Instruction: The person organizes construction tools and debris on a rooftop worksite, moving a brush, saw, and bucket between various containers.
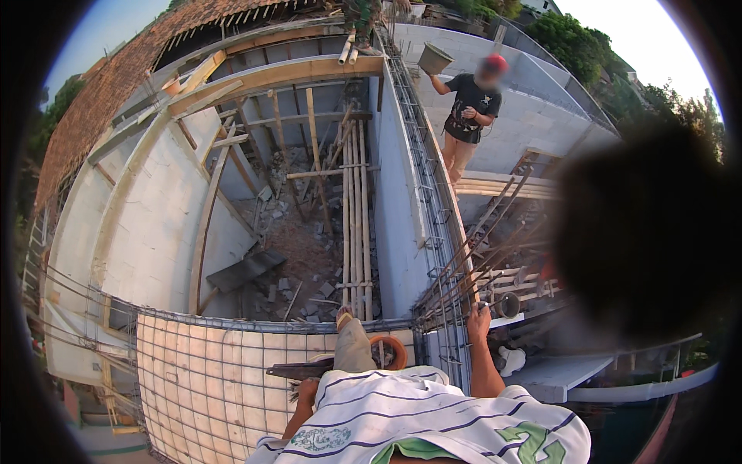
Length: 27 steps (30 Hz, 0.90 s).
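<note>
My left hand [308, 391] is low in front of my body, closed around a bunch of thin dark strands [294, 391] that look like tie wire. Just above it lies a dark, flat, blade-like piece [298, 369], partly hidden by my trouser leg. My right hand [479, 319] is at the outer formwork board [458, 232] of the wall-top beam, its fingers curled. Whether it grips the board or a small tool is too small to tell. Beside it runs the steel rebar cage [443, 284]. An orange bucket [399, 352] stands beside my leg.
Rebar mesh [220, 371] covers the boards at my left. Beyond my sandalled foot [344, 319] a deep room drops to rubble [295, 290], with bamboo poles [355, 232]. A person [470, 110] across the wall raises a bucket [435, 58]. Another person's legs [362, 26] are on the far beam.
</note>
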{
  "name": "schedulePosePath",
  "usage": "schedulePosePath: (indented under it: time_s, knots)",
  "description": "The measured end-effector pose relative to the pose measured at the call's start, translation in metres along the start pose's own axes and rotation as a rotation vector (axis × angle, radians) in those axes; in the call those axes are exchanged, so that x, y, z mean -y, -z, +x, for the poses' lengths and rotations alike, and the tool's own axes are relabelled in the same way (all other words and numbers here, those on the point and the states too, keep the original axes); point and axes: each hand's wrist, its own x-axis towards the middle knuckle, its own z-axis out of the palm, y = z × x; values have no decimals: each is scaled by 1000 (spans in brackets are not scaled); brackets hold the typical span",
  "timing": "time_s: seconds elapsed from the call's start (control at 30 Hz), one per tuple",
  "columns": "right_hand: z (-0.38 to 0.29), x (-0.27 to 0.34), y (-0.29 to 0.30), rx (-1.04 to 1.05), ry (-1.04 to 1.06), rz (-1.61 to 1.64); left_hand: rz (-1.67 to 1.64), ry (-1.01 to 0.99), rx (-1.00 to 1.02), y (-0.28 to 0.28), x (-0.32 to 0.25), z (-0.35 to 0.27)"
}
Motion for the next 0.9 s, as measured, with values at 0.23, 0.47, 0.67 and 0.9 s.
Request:
schedulePosePath:
  time_s: [0.23, 0.47, 0.67, 0.9]
  knots:
    - [7, -26, -30, -66, 68, 48, 648, -443, -50, 10, 129, 36]
    - [11, -26, -32, -56, 48, 85, 740, -501, -38, 7, 138, 52]
    - [4, -6, -19, 13, -16, 54, 528, -386, -20, 8, 105, 72]
    - [-8, -11, -17, -41, -101, 14, 194, 43, 54, 4, -13, 66]
